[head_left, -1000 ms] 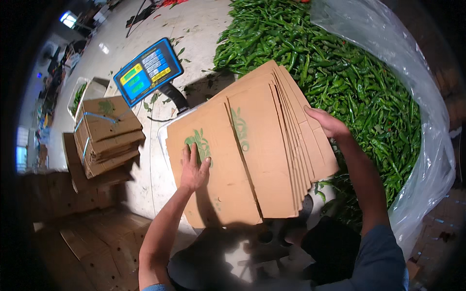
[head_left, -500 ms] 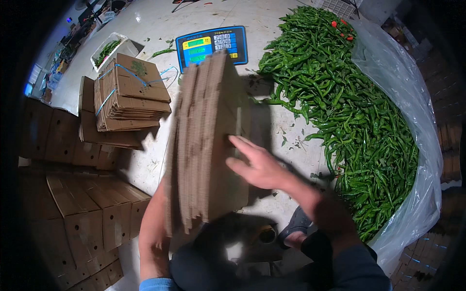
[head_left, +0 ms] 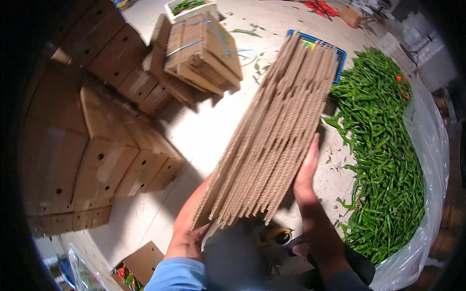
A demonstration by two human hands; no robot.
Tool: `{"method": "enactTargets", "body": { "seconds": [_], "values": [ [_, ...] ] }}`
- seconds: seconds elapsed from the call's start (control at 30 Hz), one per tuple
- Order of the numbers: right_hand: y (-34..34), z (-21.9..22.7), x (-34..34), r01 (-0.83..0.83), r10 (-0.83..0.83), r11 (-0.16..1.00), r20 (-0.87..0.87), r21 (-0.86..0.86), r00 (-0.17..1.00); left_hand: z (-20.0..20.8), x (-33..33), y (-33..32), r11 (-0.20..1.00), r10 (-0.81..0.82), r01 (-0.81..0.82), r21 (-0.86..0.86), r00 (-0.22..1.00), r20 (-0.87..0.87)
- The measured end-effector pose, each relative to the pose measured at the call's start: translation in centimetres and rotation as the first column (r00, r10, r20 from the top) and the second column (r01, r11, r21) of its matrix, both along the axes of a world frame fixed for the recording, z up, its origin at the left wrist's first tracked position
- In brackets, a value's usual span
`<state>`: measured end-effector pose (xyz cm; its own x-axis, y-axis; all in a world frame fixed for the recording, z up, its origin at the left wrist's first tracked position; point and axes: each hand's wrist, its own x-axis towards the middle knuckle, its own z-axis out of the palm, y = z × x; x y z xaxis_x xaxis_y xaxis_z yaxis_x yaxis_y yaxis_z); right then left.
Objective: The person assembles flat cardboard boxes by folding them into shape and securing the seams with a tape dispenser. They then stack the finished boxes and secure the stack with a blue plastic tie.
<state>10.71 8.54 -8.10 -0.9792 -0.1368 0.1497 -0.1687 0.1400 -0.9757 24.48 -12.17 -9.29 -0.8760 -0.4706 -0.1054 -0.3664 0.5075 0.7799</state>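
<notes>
A thick stack of flattened cardboard boxes [head_left: 272, 131] is held up in front of me between both hands, tilted with its top leaning right and its layered edges facing me. My right hand [head_left: 307, 167] presses against the stack's right side, its fingers partly hidden behind it. At the lower left, my left hand [head_left: 198, 234] supports the stack, its fingers mostly covered by the cardboard. Behind the stack's upper end, the blue-rimmed scale display [head_left: 341, 65] shows only in part.
Green chili peppers [head_left: 383, 160] lie heaped on clear plastic sheeting [head_left: 435, 165] at the right. On the left stand piled cardboard cartons [head_left: 116, 165]. Another bundle of flat boxes [head_left: 218, 53], tied with blue strap, is on the floor near a white crate [head_left: 213, 8]. An open carton [head_left: 145, 259] of peppers sits lower left.
The stack has tilted to the right, its layered edges now turned more toward me. My right hand has shifted from its broad face to its right side. The view has swung left.
</notes>
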Motion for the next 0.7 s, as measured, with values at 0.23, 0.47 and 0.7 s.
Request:
{"method": "enactTargets", "body": {
  "seconds": [0.23, 0.47, 0.7],
  "values": [
    [-7.6, 1.0, 4.1, -0.163, 0.152, 0.984, -0.136, -0.071, 0.979, 2.1, 3.7, -7.9, 0.928, 0.155, -0.117, 0.353, 0.985, -0.081],
    [-15.6, -5.1, 10.4, -0.428, 0.444, 0.896, 0.245, -0.119, 0.862, 2.7, 6.8, -13.9, 0.87, 0.142, -0.093, 0.485, 0.988, -0.065],
    [-14.2, -6.1, 13.8, -0.637, 0.606, 0.747, 0.589, -0.19, 0.534, -0.3, 12.9, -13.8, 0.465, 0.404, -0.179, 0.867, 0.914, -0.028]
  ]
}}
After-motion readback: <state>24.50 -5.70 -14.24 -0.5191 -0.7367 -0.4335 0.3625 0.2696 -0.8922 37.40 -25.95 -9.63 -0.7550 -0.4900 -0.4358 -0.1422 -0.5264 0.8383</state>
